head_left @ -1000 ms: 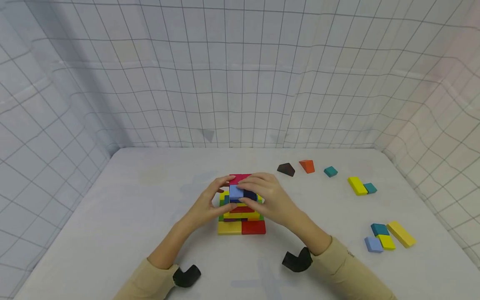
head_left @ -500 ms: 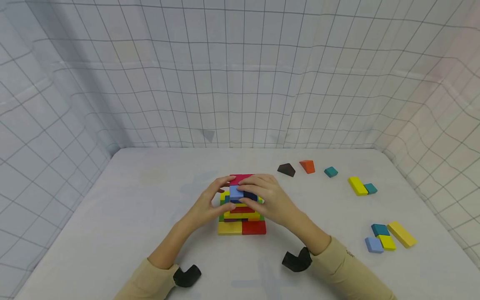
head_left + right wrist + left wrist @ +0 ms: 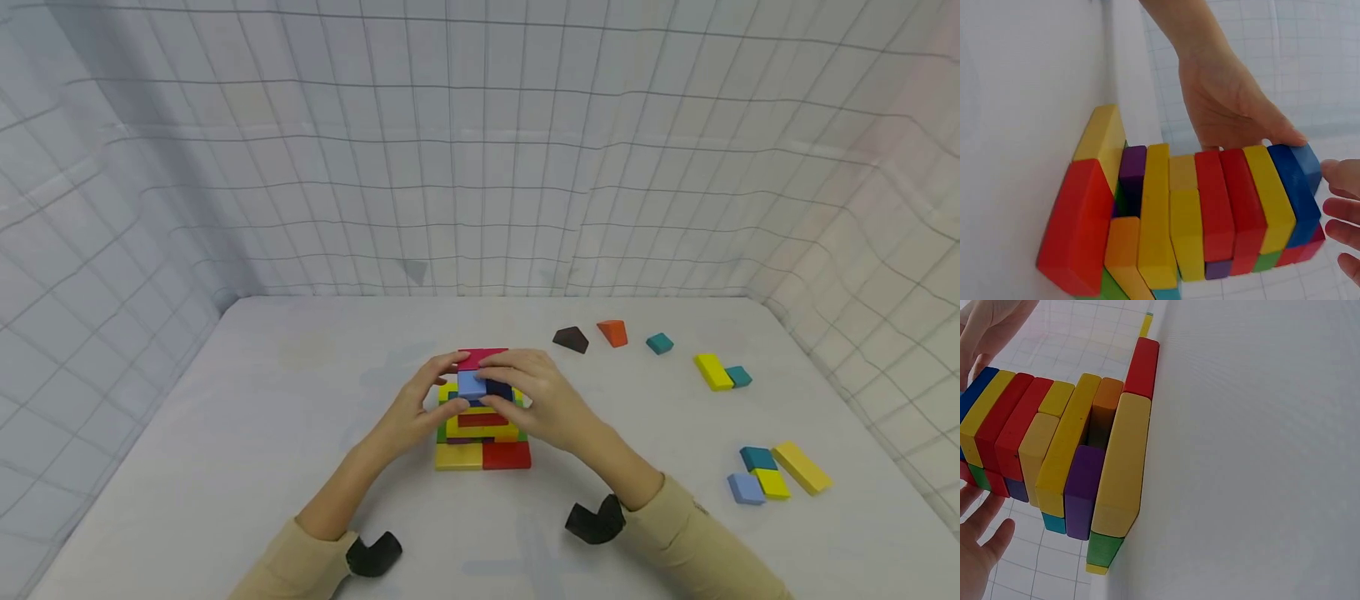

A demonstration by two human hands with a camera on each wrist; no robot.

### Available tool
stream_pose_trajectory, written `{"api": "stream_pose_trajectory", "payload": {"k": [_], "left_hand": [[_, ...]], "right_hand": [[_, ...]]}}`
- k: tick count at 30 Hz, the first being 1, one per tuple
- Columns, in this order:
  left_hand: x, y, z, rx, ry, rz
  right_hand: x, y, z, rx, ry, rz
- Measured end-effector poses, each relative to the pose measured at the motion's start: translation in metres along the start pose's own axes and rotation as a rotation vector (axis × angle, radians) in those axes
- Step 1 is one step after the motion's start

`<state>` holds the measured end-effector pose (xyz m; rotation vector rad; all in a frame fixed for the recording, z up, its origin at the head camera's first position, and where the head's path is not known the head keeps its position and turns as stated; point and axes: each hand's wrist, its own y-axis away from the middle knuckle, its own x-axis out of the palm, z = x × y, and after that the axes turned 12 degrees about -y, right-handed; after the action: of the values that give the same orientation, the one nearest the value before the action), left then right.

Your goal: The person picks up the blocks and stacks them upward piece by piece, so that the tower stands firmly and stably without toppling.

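Observation:
A tower of coloured wooden blocks (image 3: 483,419) stands mid-table, with yellow and red blocks at the front of its base. Near its top sit a light blue block (image 3: 470,384) and, farther back, a crimson block (image 3: 480,359). My left hand (image 3: 415,408) holds the tower's upper part from the left, thumb at the front, forefinger by the crimson block. In the right wrist view its thumb meets the blue block (image 3: 1296,194). My right hand (image 3: 546,396) reaches over from the right, thumb and fingertips around the light blue block; its palm side is hidden in the head view.
Behind on the right lie a dark brown block (image 3: 572,339), an orange wedge (image 3: 614,332) and a teal block (image 3: 660,343). A yellow block (image 3: 713,372) touches another teal one. Farther right are a long yellow block (image 3: 802,467) and several small ones.

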<state>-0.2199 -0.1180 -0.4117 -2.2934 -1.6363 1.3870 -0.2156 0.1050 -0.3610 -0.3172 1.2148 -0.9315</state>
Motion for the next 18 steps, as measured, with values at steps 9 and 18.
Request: {"api": "stream_pose_trajectory", "payload": {"k": [9,18], "left_hand": [[0.0,0.001,-0.001,-0.048,-0.004,0.007],[0.001,0.0,-0.001,-0.063,-0.004,0.005]], "right_hand": [[-0.066,0.076,-0.028,0.291,0.014,-0.105],[-0.14,0.192,-0.037,0.585,0.146,0.101]]}}
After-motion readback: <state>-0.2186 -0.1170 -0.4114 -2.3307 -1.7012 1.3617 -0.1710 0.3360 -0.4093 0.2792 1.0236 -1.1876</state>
